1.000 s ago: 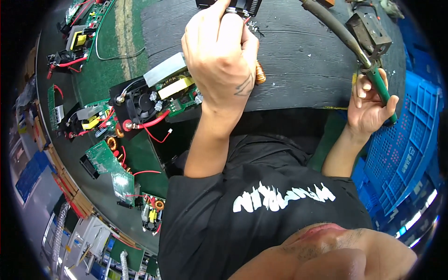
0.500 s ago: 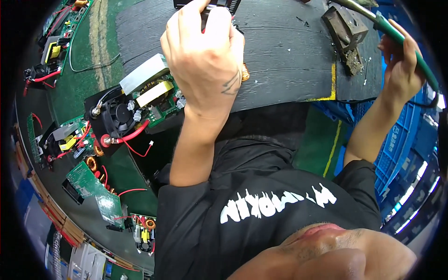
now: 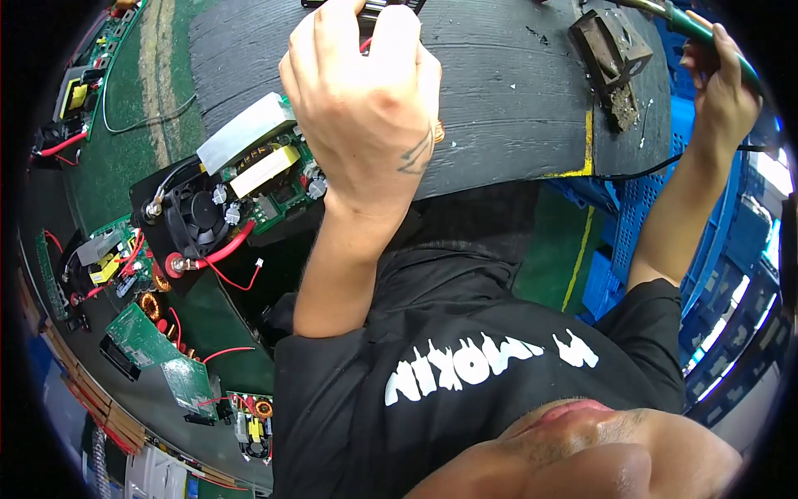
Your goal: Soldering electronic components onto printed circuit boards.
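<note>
"Where's the green-handled soldering iron (image 3: pixel 692 30)?"

"Up and right of the rusty, box-shaped metal stand (image 3: pixel 605 50), gripped in the right hand (image 3: pixel 726 100). Its long axis slants, metal shaft pointing upper left, tip out of view."

"And the left hand (image 3: pixel 359 91)?"

"Well left of the stand, fingers curled at a black part (image 3: pixel 414 6); whether they grip it, I can't tell."

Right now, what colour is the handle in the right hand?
The handle in the right hand is green, best seen in the head view.

Green-handled soldering iron (image 3: pixel 697 30) aslant in the right fingers (image 3: pixel 726 51), and mostly hidden black part (image 3: pixel 413 5) at the left fingers (image 3: pixel 396 35)
</note>
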`<state>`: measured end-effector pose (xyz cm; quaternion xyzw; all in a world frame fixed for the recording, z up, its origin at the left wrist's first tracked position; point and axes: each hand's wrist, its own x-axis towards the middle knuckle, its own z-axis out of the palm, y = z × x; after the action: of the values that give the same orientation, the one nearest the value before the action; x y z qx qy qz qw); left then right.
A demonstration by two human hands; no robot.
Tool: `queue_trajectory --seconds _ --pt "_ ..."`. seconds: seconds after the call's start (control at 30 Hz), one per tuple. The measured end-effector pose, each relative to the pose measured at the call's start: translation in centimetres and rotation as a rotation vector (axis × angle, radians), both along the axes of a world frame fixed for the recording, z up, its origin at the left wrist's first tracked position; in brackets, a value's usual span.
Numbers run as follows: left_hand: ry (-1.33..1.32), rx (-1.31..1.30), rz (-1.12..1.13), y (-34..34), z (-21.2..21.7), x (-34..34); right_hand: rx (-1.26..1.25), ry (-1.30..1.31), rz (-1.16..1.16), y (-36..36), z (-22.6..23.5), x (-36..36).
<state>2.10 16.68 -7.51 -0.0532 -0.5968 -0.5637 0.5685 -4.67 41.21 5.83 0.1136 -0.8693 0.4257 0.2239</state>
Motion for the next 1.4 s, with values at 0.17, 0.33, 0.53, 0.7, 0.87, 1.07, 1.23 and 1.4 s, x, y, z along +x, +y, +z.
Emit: queue_trajectory --seconds 0.17,0.33,0.53,0.7,0.87,1.07,1.23,1.4 --pt "-0.003 0.025 -0.023 0.0 0.0 0.2 -0.088 -0.022 -0.011 0.8 -0.1 -0.1" --pt "-0.018 0.008 -0.015 -0.3 0.1 0.3 -0.15 -0.021 -0.028 1.0 -0.3 -0.6" --pt "-0.748 -0.774 0.23 -1.6 4.5 3.4 -0.075 -0.045 -0.079 0.2 -0.6 0.0" --pt "-0.762 -0.719 0.202 -1.6 4.5 3.5 -0.047 -0.068 -0.12 0.4 -0.6 -0.3" --pt "-0.749 -0.69 0.178 -1.7 4.4 3.4 -0.122 -0.042 -0.059 1.1 -1.1 0.1" --pt "-0.719 -0.612 0.115 -1.7 4.3 3.3 -0.429 -0.27 0.024 3.5 -1.2 1.7" --pt "-0.72 -0.661 0.161 -1.7 4.3 3.3 -0.534 -0.277 0.036 -0.4 -2.7 4.0" --pt "-0.705 -0.607 0.115 -1.9 4.3 3.3 -0.599 -0.32 0.17 -0.5 -3.8 4.2"
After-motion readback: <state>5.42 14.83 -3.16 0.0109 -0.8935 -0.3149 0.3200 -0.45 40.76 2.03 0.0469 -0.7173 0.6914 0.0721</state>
